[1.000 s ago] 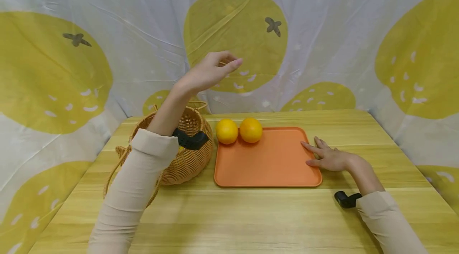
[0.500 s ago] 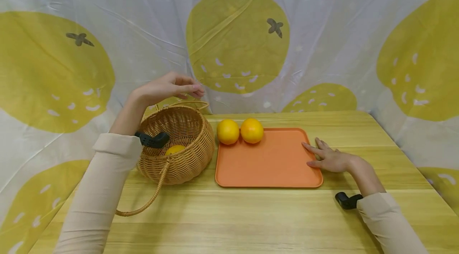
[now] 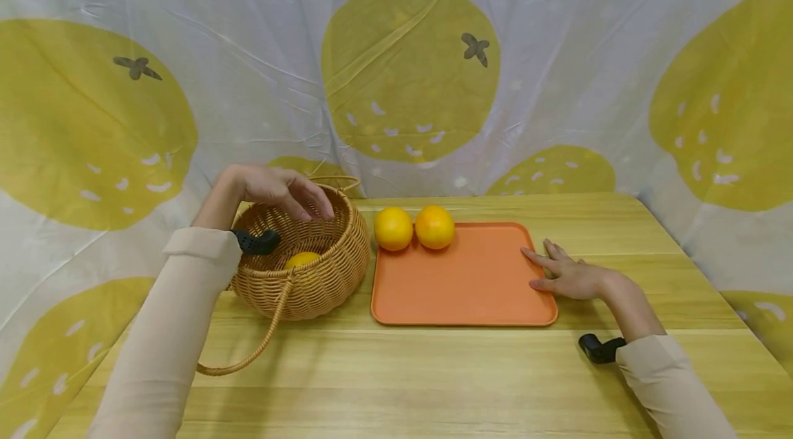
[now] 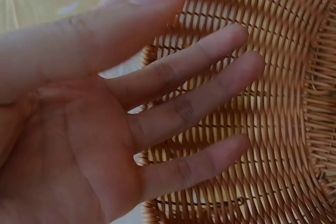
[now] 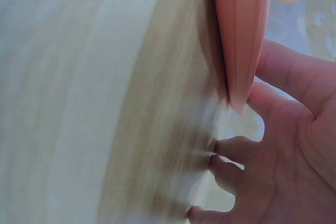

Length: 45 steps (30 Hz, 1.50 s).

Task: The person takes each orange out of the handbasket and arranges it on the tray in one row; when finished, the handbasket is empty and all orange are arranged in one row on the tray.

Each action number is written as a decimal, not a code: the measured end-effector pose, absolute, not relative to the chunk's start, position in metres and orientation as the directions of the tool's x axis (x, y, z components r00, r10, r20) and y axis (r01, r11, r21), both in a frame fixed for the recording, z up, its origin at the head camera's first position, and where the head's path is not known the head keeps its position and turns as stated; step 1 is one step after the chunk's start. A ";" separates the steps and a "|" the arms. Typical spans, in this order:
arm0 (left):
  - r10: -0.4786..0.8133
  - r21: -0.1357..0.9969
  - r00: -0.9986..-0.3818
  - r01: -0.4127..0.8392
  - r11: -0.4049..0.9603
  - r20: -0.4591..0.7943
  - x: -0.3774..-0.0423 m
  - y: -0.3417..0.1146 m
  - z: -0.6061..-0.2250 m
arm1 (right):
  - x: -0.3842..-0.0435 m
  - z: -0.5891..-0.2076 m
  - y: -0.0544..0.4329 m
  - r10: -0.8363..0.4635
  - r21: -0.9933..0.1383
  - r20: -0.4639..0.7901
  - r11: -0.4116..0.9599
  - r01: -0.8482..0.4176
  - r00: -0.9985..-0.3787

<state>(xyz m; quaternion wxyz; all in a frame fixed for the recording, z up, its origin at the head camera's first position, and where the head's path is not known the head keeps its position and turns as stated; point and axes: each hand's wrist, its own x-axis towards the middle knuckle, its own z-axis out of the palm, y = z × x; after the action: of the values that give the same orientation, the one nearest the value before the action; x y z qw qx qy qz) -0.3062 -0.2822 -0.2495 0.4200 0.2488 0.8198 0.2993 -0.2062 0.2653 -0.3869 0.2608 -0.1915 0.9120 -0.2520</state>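
My left hand (image 3: 279,191) reaches over the mouth of a round wicker basket (image 3: 334,281), fingers spread and pointing down into it, holding nothing. In the left wrist view, its fingers (image 4: 210,93) stand in front of the woven inner wall. A yellow-orange fruit (image 3: 303,260) lies inside the basket, partly hidden by the rim. My right hand (image 3: 570,274) rests at the right edge of an orange tray (image 3: 471,287). Its thumb and forefinger touch the tray's rim, and the other fingertips (image 5: 197,213) are on the table. Two oranges (image 3: 393,228) sit side by side at the tray's back left corner.
The basket's handle (image 3: 272,332) hangs down to the front left, reaching the wooden table (image 3: 434,384). Another handle loop (image 3: 337,182) stands at its back. A fabric backdrop (image 3: 557,81) with printed yellow fruit closes off the rear and sides.
My left hand has moved left from above the table's back and then down into the basket's opening. The right hand, tray and two oranges have stayed put.
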 end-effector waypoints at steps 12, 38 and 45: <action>0.595 0.622 -0.408 0.081 0.779 -0.693 -0.318 -0.277 -0.275 | -0.207 -0.388 0.266 -0.482 -0.563 -0.377 0.797 -0.218 -0.791; 0.521 0.568 -0.307 -0.083 0.819 -0.797 -0.315 -0.274 -0.288 | -0.207 -0.389 0.266 -0.480 -0.570 -0.377 0.794 -0.210 -0.792; 0.530 0.583 -0.307 -0.111 0.805 -0.791 -0.310 -0.273 -0.288 | -0.207 -0.389 0.266 -0.482 -0.572 -0.376 0.793 -0.211 -0.791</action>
<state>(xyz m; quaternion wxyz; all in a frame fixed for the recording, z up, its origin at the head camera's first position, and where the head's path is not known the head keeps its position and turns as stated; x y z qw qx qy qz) -0.3102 -0.2726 -0.2881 0.5722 0.1379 0.7583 0.2801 -0.2066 0.2658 -0.3886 0.2611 -0.1906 0.9100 -0.2594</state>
